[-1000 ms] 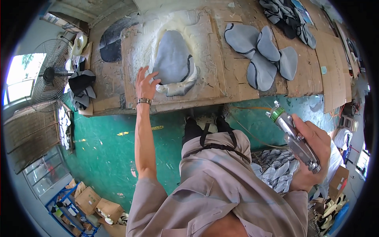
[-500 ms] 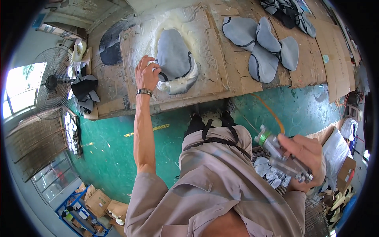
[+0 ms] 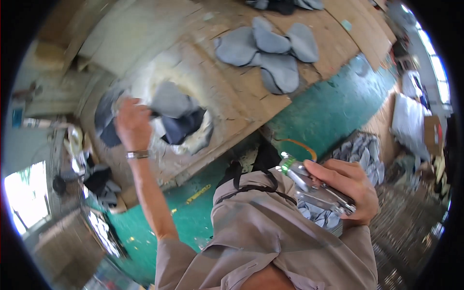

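Pad positioning seems in hand: the left hand (image 3: 133, 126), its grip too blurred to tell, is beside 1 grey pad (image 3: 173, 100) on cardboard (image 3: 229, 99), while the right hand (image 3: 353, 189) clasps 1 spray gun (image 3: 316, 190), so the next move calls for clear fingers.

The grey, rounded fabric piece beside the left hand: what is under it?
Just below the grey, rounded fabric piece, a dark surface, perhaps its folded underside, and a cream-white curved rim show. What lies under the piece's middle is covered.
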`<state>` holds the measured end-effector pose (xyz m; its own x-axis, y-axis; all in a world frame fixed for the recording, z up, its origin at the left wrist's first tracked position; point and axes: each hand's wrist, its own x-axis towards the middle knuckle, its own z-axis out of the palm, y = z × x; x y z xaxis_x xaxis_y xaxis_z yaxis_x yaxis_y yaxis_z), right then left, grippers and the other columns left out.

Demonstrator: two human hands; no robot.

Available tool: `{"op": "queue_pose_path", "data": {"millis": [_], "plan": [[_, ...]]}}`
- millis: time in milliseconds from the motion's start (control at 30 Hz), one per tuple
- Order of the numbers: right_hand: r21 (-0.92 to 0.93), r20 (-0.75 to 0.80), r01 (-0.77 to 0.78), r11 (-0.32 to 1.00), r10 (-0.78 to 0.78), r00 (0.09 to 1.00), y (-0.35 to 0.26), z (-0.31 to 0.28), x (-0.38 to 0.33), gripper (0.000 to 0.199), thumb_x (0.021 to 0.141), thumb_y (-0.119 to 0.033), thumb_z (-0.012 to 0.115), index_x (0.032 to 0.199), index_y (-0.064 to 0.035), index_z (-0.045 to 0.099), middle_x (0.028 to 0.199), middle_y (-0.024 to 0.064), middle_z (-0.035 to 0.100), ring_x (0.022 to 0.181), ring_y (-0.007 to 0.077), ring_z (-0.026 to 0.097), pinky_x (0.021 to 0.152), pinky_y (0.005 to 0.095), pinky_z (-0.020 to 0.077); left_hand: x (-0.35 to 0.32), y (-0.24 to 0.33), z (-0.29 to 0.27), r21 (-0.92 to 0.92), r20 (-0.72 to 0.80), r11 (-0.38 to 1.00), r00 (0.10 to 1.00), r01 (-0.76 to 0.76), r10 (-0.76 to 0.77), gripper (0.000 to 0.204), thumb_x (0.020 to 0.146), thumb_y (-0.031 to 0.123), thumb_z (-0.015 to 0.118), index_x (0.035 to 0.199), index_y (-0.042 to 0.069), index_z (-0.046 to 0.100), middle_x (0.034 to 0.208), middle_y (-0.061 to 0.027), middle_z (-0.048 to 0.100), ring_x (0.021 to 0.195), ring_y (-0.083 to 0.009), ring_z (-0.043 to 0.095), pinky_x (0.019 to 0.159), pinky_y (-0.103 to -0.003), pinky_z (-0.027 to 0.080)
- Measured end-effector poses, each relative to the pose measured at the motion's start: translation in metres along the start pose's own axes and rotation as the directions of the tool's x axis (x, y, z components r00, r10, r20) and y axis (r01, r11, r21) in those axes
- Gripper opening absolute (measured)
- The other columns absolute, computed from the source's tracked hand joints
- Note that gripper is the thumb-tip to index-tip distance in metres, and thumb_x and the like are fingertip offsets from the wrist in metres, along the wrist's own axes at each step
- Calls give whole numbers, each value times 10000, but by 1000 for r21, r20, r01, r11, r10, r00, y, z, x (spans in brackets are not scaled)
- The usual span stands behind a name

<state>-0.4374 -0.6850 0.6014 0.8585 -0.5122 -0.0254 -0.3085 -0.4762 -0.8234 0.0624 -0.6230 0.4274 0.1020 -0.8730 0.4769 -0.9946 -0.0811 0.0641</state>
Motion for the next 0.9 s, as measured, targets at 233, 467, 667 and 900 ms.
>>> {"op": "queue_pose_path", "data": {"millis": [233, 467, 667, 900], "plan": [[290, -160, -140, 947, 193, 968, 36, 6, -53, 785, 679, -134, 695, 1437, -9, 530, 1042, 182, 679, 892, 397, 670, 786, 396, 543, 228, 13, -59, 257, -117, 937, 955, -235, 272, 143, 850, 105, 714, 988, 97, 677, 1152, -39, 685, 1154, -273, 621, 940, -424, 493], [159, -296, -329, 931, 363, 884, 89, -12, -87, 864, 599, 4, 723, 1439, -47, 530, 1055, 160, 670, 902, 387, 656, 748, 414, 527, 367, 127, 9, 226, -349, 936, 875, -269, 336, 118, 843, 136, 732, 955, 125, 698, 1043, -19, 678, 1018, -251, 637, 865, -405, 512], [196, -371, -531, 824, 563, 738, 129, -41, -109, 790, 639, 64, 687, 1414, -13, 551, 998, 173, 681, 868, 377, 678, 743, 400, 533, 388, 264, 214, 150, -449, 942, 828, -300, 335, 135, 765, 173, 767, 887, 184, 713, 911, -30, 645, 897, -250, 624, 768, -415, 505], [186, -391, -537, 823, 563, 728, 159, -66, -119, 787, 664, -4, 738, 1425, -44, 541, 1008, 146, 677, 892, 374, 659, 766, 414, 529, 331, 372, 400, -195, 497, 961, 864, 196, -75, 640, 924, 209, 633, 1496, 45, 396, 1225, -199, 657, 1142, -392, 615, 950, -512, 482]]}}
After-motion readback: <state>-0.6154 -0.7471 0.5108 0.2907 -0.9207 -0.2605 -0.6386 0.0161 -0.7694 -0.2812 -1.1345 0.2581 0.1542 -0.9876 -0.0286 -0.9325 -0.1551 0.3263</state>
